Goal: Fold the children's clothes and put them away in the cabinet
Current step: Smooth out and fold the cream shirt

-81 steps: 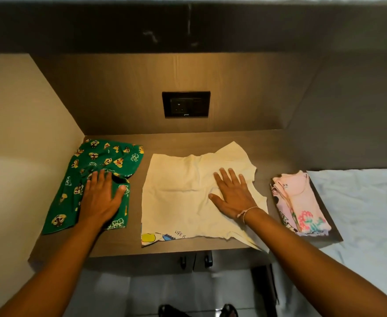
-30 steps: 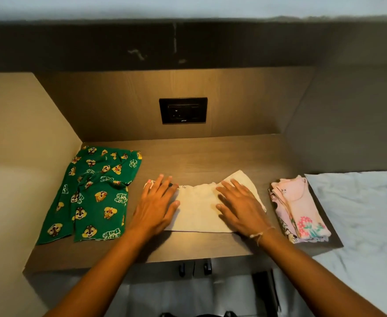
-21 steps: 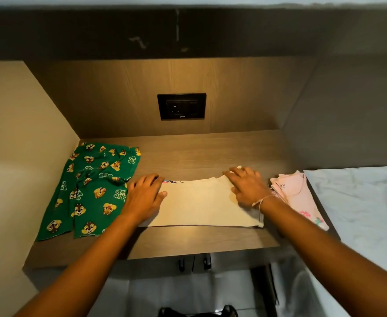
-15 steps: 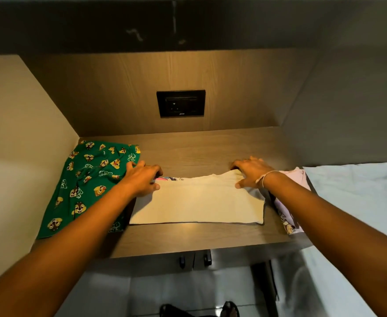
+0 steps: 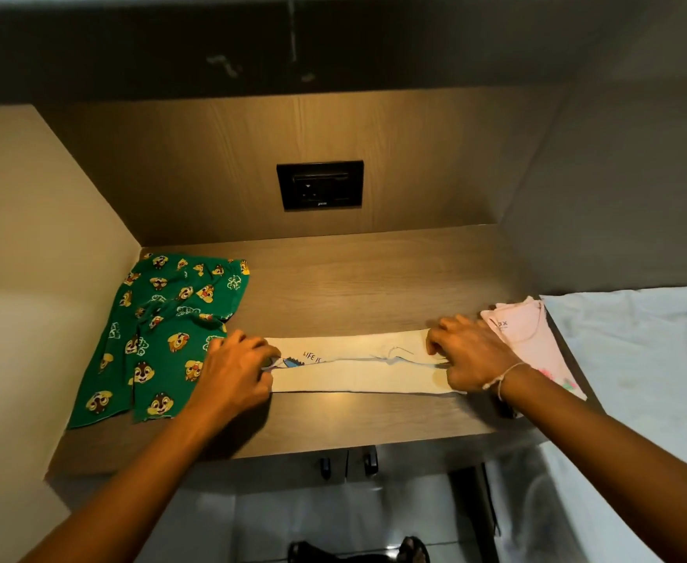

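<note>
A cream children's shirt (image 5: pixel 354 369) lies on the wooden shelf (image 5: pixel 354 420) as a narrow folded band, with a printed edge reading "LIFE IS" showing on top. My left hand (image 5: pixel 234 373) grips its left end and my right hand (image 5: pixel 466 355) grips its right end, both with fingers curled on the cloth. Green shorts with a chipmunk print (image 5: pixel 163 335) lie spread out at the left. A folded pink garment (image 5: pixel 531 339) sits at the right, partly under my right wrist.
A black wall socket (image 5: pixel 319 184) is set in the back panel. Side walls close the shelf at left and right. A white sheet (image 5: pixel 638 359) lies beyond the shelf's right edge. Two dark cabinet handles (image 5: pixel 348 465) show under the shelf's front edge.
The cream shirt was spread flat, then folded in half; now its far edge has been drawn toward me into a narrower band. Both hands moved from the far corners to the ends.
</note>
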`<state>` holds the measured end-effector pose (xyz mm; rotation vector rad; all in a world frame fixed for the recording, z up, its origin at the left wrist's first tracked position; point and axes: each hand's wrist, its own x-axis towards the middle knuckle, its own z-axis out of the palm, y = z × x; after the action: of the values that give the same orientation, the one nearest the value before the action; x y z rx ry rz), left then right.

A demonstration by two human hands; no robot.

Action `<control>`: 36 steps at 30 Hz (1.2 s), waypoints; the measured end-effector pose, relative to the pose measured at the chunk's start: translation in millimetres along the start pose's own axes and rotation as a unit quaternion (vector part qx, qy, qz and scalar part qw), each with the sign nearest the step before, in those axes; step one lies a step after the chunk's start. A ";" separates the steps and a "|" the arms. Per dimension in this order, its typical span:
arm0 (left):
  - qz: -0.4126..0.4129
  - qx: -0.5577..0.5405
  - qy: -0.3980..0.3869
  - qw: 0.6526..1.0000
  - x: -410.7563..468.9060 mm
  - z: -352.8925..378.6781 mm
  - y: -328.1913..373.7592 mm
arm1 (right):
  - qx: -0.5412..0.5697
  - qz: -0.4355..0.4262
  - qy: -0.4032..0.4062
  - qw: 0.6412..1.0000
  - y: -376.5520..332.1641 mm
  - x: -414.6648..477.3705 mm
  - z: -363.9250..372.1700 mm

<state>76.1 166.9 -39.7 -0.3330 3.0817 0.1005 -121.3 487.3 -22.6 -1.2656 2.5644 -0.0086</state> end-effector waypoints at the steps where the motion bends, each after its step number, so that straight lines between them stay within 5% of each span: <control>1: -0.010 0.003 0.007 1.000 -6.0 1.3 4.7 | 0.003 0.003 -0.014 1.000 -0.5 -3.4 -1.4; 4: -0.019 -0.017 0.047 0.999 -20.6 -0.6 40.0 | 0.025 0.000 0.038 0.999 -1.3 -10.3 -5.8; 12: -0.020 -0.051 -0.136 0.989 27.5 5.4 73.2 | 0.001 0.005 0.060 0.998 -13.4 -41.2 29.7; 19: 0.055 0.044 -0.183 0.981 125.2 -13.9 57.1 | 0.090 0.037 0.132 0.986 -72.3 -78.3 56.0; 25: 0.042 0.033 -0.174 0.983 138.7 -9.2 57.6 | 0.141 0.038 0.142 0.979 -107.4 -68.8 67.6; 29: 0.090 -0.096 -0.084 0.988 72.5 0.2 63.1 | 0.173 -0.009 0.161 0.972 -83.9 -64.7 63.4; 36: 0.161 -0.088 -0.042 0.982 -38.6 42.5 88.9 | 0.066 -0.133 0.095 0.984 -62.0 -49.7 83.1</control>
<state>96.2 264.7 -74.9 0.1666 3.0194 0.3864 -23.5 497.6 -82.2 -1.6129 2.4756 -0.3634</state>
